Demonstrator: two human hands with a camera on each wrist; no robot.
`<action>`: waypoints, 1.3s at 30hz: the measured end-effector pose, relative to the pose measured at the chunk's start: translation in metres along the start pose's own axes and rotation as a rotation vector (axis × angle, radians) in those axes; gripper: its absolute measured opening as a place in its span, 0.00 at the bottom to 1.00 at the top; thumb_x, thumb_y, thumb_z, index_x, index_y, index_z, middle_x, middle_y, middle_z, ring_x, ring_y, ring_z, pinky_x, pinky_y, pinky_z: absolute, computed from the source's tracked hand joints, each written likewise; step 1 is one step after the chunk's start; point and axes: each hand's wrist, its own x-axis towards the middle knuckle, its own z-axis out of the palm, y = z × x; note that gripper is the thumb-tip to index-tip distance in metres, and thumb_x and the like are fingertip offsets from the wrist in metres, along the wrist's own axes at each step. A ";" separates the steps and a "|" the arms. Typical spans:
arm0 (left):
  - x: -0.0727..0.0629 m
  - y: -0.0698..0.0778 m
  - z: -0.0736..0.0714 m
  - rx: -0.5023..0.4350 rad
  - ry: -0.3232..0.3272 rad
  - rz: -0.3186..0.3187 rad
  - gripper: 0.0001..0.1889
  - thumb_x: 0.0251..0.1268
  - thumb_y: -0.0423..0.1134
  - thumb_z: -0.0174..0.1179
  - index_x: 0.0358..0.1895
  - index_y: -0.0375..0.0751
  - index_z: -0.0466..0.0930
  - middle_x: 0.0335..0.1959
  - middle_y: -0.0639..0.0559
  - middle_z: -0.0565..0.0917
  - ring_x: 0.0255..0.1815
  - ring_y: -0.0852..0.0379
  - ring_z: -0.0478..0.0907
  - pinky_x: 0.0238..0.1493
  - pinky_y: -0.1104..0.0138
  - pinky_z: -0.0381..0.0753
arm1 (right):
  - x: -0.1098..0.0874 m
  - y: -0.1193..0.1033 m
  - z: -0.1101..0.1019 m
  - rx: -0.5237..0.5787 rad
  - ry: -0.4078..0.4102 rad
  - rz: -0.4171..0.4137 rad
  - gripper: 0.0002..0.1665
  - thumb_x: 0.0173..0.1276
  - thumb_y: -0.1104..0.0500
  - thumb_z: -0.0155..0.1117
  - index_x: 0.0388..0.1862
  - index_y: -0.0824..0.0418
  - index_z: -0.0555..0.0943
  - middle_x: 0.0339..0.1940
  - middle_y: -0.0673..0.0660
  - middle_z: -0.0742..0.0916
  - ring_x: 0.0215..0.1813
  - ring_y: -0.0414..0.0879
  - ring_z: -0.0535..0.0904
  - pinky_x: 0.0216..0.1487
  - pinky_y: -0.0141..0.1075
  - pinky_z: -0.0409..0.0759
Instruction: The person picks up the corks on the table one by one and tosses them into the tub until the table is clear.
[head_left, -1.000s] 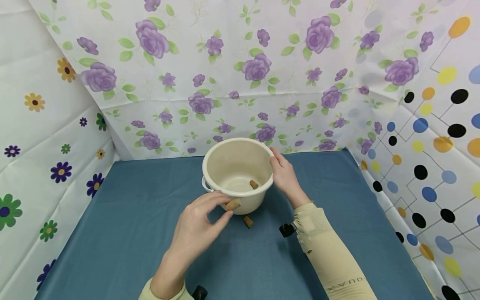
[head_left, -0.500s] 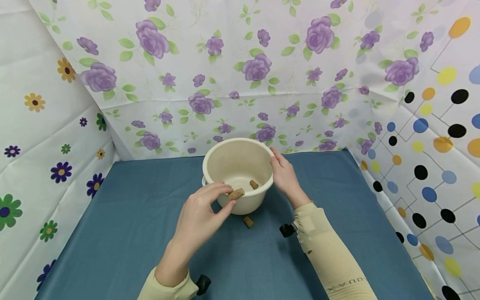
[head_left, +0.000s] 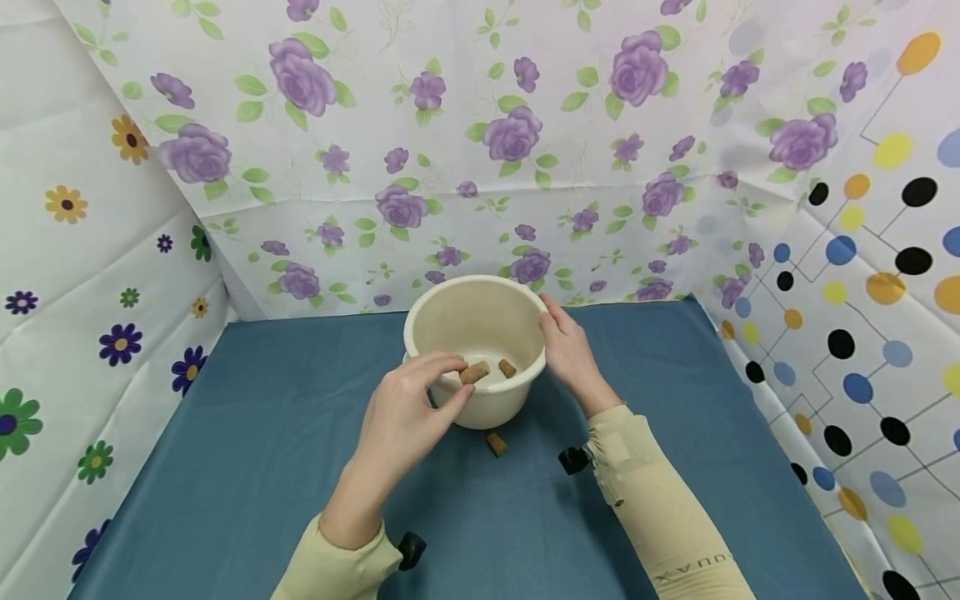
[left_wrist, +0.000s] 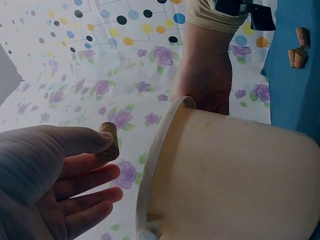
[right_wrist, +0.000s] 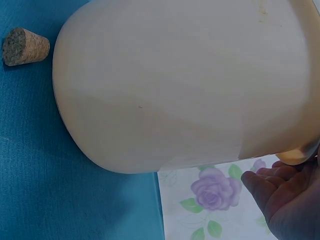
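My left hand (head_left: 408,410) pinches a cork (head_left: 474,372) between thumb and fingers, over the near-left part of the cream bucket's mouth in the head view. In the left wrist view that cork (left_wrist: 109,141) is at the thumb tip, beside the bucket rim (left_wrist: 159,150). My right hand (head_left: 572,354) grips the right side of the bucket (head_left: 491,408). Another cork (head_left: 507,368) lies inside it, low on the near right. On the cloth just in front of the bucket lies one more cork (head_left: 497,443), seen close up in the right wrist view.
Blue cloth (head_left: 285,467) covers the table. Floral sheeting (head_left: 465,150) rises behind it, with patterned sheets on both sides. Several corks (left_wrist: 301,57) show on the cloth at the upper right of the left wrist view.
My left hand has raised the pinched cork from in front of the bucket's near wall to over its mouth. The right hand and the bucket stay put.
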 end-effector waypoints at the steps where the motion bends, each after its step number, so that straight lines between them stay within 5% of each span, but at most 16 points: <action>1: 0.001 -0.001 0.001 0.005 0.000 -0.004 0.13 0.65 0.38 0.78 0.51 0.44 0.93 0.53 0.52 0.91 0.59 0.51 0.86 0.52 0.53 0.88 | 0.000 0.000 0.000 0.000 0.001 0.002 0.34 0.91 0.45 0.38 0.89 0.53 0.58 0.87 0.58 0.64 0.83 0.59 0.64 0.81 0.56 0.63; 39: 0.018 -0.011 0.021 0.021 -0.006 -0.039 0.12 0.67 0.38 0.77 0.51 0.42 0.93 0.53 0.49 0.91 0.51 0.51 0.89 0.45 0.55 0.89 | 0.001 0.002 -0.001 0.006 0.001 0.014 0.34 0.91 0.44 0.38 0.89 0.50 0.59 0.86 0.59 0.65 0.82 0.59 0.66 0.78 0.57 0.68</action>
